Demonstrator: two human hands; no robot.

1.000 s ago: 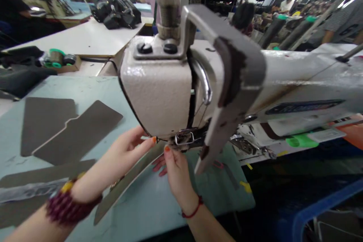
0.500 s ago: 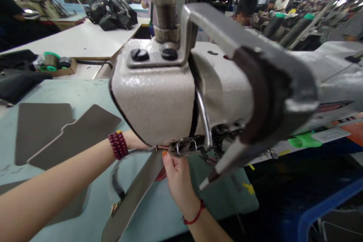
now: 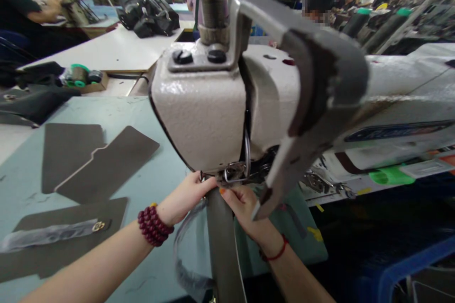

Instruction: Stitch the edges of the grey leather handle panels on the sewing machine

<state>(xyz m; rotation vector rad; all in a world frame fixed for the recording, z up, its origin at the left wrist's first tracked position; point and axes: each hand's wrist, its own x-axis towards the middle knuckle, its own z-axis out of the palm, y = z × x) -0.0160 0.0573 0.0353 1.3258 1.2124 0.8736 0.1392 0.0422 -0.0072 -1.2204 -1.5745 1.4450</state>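
Note:
A large cream sewing machine head (image 3: 199, 113) fills the middle of the view. Under it a long grey leather strip (image 3: 223, 246) runs toward me from the needle area. My left hand (image 3: 186, 196), with a dark red bead bracelet on the wrist, pinches the strip's left side just under the machine head. My right hand (image 3: 245, 210), with a red cord on the wrist, grips the strip's right side beside the metal presser foot (image 3: 236, 170). The fingertips of both hands are partly hidden beneath the machine. A curved dark strap (image 3: 185, 265) loops below my left hand.
Grey cut leather panels (image 3: 103, 163) lie on the pale blue table (image 3: 149, 199) at left, one with a plastic-wrapped piece and a gold buckle (image 3: 97, 226). Thread spools (image 3: 80, 75) sit in a box behind. Black bags (image 3: 149, 14) lie on a white table; other people work beyond.
The strip has swung from a diagonal to pointing straight at me. My left hand came back from behind the machine head to the strip's left edge; my right hand stayed at the presser foot.

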